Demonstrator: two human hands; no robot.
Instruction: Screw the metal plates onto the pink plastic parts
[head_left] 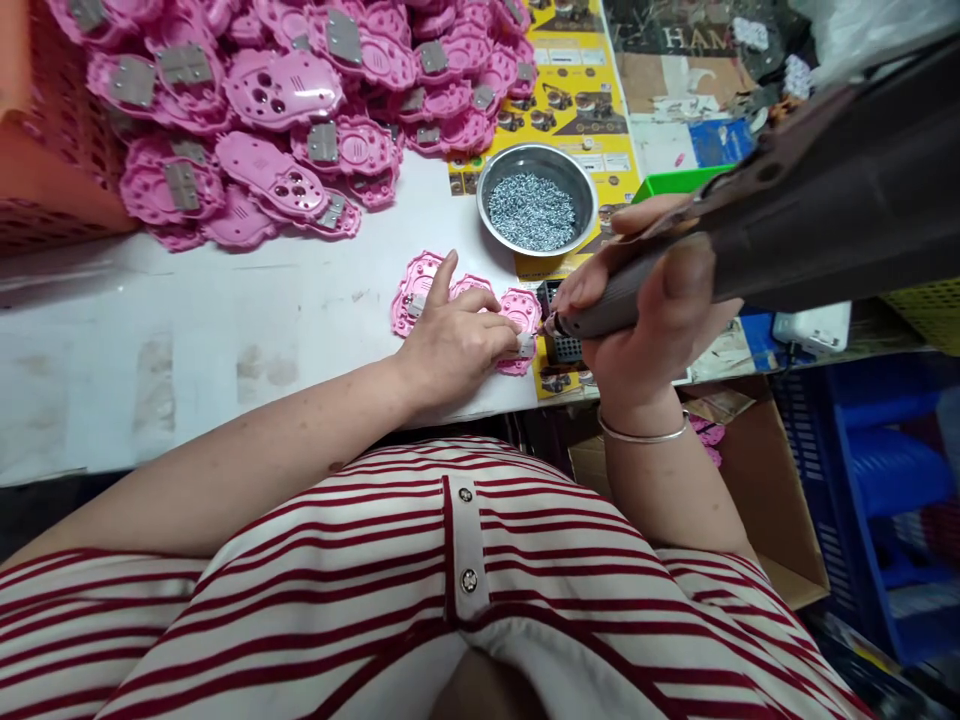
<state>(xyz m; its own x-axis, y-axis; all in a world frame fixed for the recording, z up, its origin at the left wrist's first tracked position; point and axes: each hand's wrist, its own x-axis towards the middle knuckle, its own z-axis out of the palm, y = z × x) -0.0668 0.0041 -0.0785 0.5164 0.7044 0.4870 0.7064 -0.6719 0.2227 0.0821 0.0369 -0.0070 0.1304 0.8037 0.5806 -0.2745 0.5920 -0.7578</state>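
Observation:
My left hand (457, 340) rests over pink plastic casings on the white tabletop, its fingers curled down onto one pink casing (519, 310) with a grey metal plate. One finger is lifted above another pink casing (411, 290) to the left. My right hand (645, 300) is wrapped round a dark electric screwdriver (622, 310), held slanting, its thick body filling the upper right. The screwdriver's tip is at the right edge of the casing under my left fingers; whether it touches a screw is too small to tell. A steel bowl (485, 215) of small screws (532, 210) stands just beyond.
A large heap of pink casings (285, 90) lies at the back left, beside an orange basket (52, 150). Behind the screwdriver tip sits a black perforated box (566, 350). A blue crate (832, 480) and a cardboard box (787, 560) stand below the table's right side.

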